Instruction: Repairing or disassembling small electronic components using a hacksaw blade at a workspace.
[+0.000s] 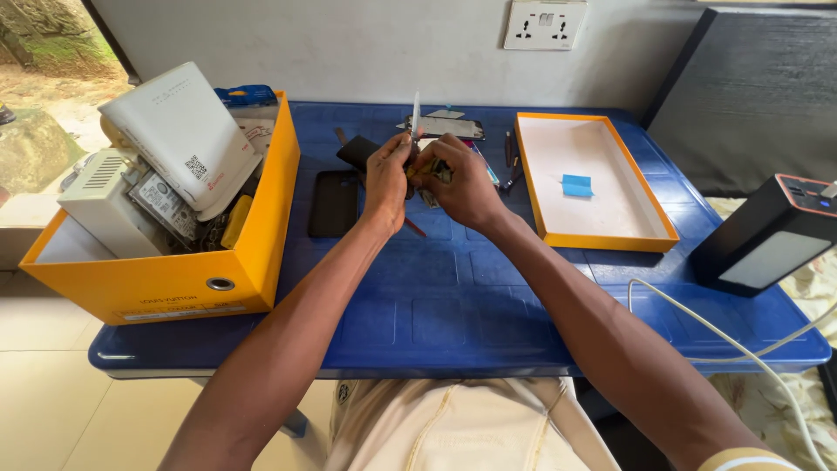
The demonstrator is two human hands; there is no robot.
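Left hand (386, 179) and right hand (458, 181) meet above the blue table (453, 314), both pinching 1 small dark part (425, 172); its thin white blade (416, 113) points straight up, long axis vertical. Forearms converge; orange tray (602, 237) lies right.

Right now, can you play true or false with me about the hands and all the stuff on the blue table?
1. Both hands are up over the blue table, close together. True: the left hand and the right hand meet around a small dark part.
2. The orange tray is full of tools. False: it holds only a small blue piece.
3. A thin pale blade sticks up above the hands. True.
4. The orange box sits to the person's right. False: it is on the left, packed with white devices.
5. A white cable crosses the table's right corner. True.
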